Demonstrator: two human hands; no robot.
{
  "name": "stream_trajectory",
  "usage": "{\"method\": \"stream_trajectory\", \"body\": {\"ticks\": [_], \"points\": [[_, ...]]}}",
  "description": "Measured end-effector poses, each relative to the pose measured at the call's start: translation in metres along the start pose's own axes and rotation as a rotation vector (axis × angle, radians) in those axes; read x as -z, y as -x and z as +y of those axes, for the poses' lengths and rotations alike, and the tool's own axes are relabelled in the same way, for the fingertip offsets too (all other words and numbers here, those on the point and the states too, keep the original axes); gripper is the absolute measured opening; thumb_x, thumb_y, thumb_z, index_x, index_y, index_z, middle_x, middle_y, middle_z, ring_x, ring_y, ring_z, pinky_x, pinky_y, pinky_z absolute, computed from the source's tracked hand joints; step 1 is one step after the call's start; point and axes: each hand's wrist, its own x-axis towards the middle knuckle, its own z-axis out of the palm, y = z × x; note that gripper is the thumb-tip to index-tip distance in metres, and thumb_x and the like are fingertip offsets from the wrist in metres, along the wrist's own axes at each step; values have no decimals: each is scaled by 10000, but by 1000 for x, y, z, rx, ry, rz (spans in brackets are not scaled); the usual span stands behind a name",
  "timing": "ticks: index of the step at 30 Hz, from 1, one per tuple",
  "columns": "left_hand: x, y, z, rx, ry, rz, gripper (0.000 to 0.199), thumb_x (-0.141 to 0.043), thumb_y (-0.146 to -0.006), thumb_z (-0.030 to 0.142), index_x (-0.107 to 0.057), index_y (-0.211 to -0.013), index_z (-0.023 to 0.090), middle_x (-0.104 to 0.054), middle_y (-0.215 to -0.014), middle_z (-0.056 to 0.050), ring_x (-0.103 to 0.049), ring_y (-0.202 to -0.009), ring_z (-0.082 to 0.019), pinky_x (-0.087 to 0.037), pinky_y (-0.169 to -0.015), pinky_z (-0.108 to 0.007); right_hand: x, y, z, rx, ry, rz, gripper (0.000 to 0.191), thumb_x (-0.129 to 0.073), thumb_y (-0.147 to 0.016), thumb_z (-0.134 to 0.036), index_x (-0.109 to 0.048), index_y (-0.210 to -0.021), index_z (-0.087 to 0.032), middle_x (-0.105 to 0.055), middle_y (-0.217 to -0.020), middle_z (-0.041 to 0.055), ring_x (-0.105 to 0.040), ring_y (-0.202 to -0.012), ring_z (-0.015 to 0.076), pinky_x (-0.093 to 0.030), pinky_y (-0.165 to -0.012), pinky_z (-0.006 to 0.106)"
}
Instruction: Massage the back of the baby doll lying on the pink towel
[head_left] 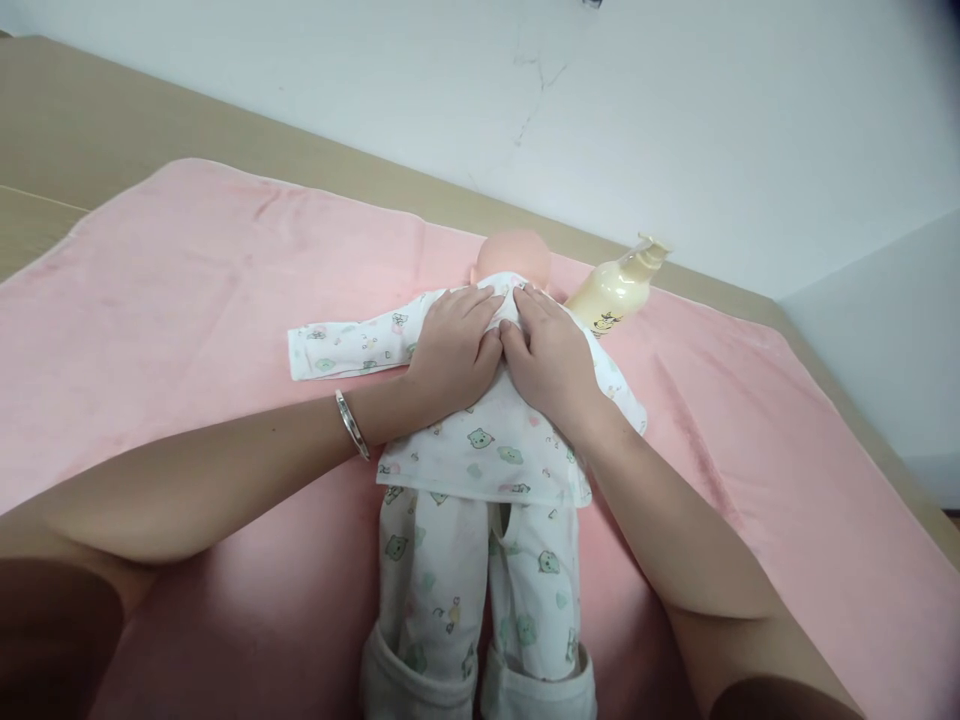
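Observation:
A baby doll (pixel 514 258) lies stretched out on a pink blanket (pixel 225 270), its smooth head at the far end and no face showing. It wears a white shirt (pixel 495 455) printed with small green animals, and matching pants (pixel 442 580) with turned-up cuffs. My left hand (pixel 456 345) rests flat on the upper part of the shirt, fingers extended. Beside it, my right hand (pixel 553 360) lies on the shirt the same way. The two thumbs meet or nearly meet in the middle. Neither hand grips anything; the cloth under the palms is hidden.
A pale yellow pump bottle (pixel 616 292) lies tilted on the blanket, right of the doll's head. The wooden tabletop (pixel 225 130) shows past the blanket's far edge, against a white wall (pixel 390 100). One shirt sleeve (pixel 345 345) spreads out to the left.

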Motion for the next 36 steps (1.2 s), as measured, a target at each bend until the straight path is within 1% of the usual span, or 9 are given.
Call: {"method": "stream_trajectory", "body": {"ticks": [5, 10, 15, 18, 23, 27, 32, 36], "points": [[-1, -1, -1, 16, 19, 12, 459, -316, -945, 266, -591, -1291, 142, -603, -1387, -121, -517, -1323, -261, -379, -1171, -488, 1, 1, -2, -9, -5, 0, 528, -356, -940, -278, -539, -1383, -57, -541, -1461, 185, -460, -1416, 297, -374, -1193, 495], [-1, -1, -2, 25, 38, 23, 470, -319, -938, 275, -601, -1282, 121, -610, -1372, -132, -525, -1311, -259, -382, -1170, -477, -1, 1, -1, -12, 3, 3, 552, -359, -937, -279, -524, -1400, -29, -526, -1473, 196, -448, -1426, 299, -369, -1198, 476], [-1, 0, -1, 37, 51, 22, 451, -336, -938, 271, -599, -1284, 148, -612, -1375, -112, -525, -1312, -250, -382, -1171, -470, -1, 1, 0, -2, 5, 13, 543, -356, -936, -288, -532, -1395, -57, -536, -1464, 192, -462, -1412, 310, -380, -1181, 516], [-1, 0, -1, 38, 51, 21, 447, -333, -943, 264, -594, -1287, 152, -610, -1378, -107, -522, -1318, -242, -382, -1173, -461, -2, 1, 0, -2, 12, 11, 539, -364, -936, -279, -529, -1391, -42, -533, -1462, 206, -461, -1413, 306, -380, -1185, 497], [-2, -1, -3, 33, 45, 29, 447, -331, -937, 263, -597, -1280, 155, -614, -1372, -104, -528, -1309, -238, -392, -1167, -457, -3, 1, 2, 9, -2, 41, 511, -356, -944, -300, -556, -1373, -108, -554, -1455, 158, -474, -1403, 300, -402, -1163, 520], [-3, -2, -4, 30, 59, 37, 450, -342, -925, 259, -601, -1272, 136, -622, -1356, -118, -538, -1294, -237, -394, -1161, -442, -4, 2, 2, 0, 6, 38, 528, -356, -943, -298, -548, -1380, -73, -545, -1460, 176, -472, -1406, 299, -395, -1173, 499], [-3, -2, -4, 33, 78, 39, 442, -352, -921, 270, -601, -1268, 155, -624, -1358, -110, -540, -1291, -240, -397, -1156, -451, -4, 1, 3, -9, -16, 40, 522, -371, -928, -307, -562, -1376, -117, -555, -1459, 144, -479, -1400, 299, -396, -1167, 524], [-3, -2, -4, 32, 72, 32, 450, -349, -926, 275, -595, -1276, 136, -617, -1364, -124, -529, -1305, -247, -393, -1162, -453, -4, 0, 4, -14, -18, 27, 540, -378, -919, -304, -556, -1377, -81, -541, -1466, 170, -475, -1400, 313, -383, -1177, 528]]}}
